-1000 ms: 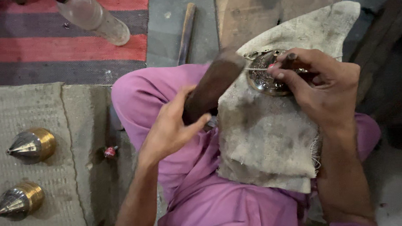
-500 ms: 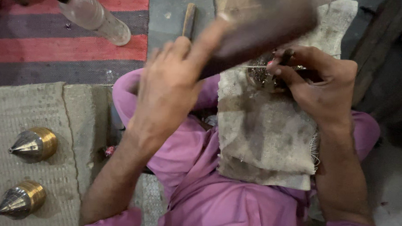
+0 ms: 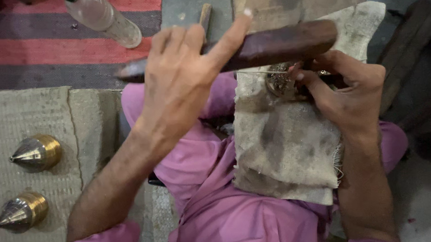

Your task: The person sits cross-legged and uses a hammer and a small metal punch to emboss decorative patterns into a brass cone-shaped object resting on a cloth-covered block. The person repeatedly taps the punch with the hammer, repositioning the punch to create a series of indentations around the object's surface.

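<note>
Head view, left hand: the left hand (image 3: 183, 81) is raised over the lap, fingers clenched round a dark wooden mallet (image 3: 270, 45), forefinger stretched out along it; the mallet's head lies level, just above the work.
Head view, right hand: the right hand (image 3: 346, 90) grasps a small round metal piece (image 3: 278, 80), pinching it with fingertips (image 3: 300, 77) against the cloth; what else sits under the palm cannot be told.
Head view, piece: a silvery, patterned disc with a thin wire at its upper edge, resting at the top of the cloth, directly below the mallet.
Head view, cloth: a grey, stained cloth (image 3: 285, 147) drapes over the right knee of the pink trousers (image 3: 218, 202) and bears the piece.
Head view, surroundings: two brass cones (image 3: 35, 152) lie on a woven mat (image 3: 15, 118) to the left, well apart from the hands; a clear plastic bottle (image 3: 104, 17) lies on a striped rug (image 3: 41, 46) at top left; a wooden stick (image 3: 204, 16) rests beyond the knees.
Step in hand: judged from the lifted mallet over the held piece, a hammering stroke on the metal, at the top of the swing.
Next move calls for: a short, square blow onto the piece, with the right fingertips kept clear of the mallet face and the piece held flat so it does not skid on the cloth.
</note>
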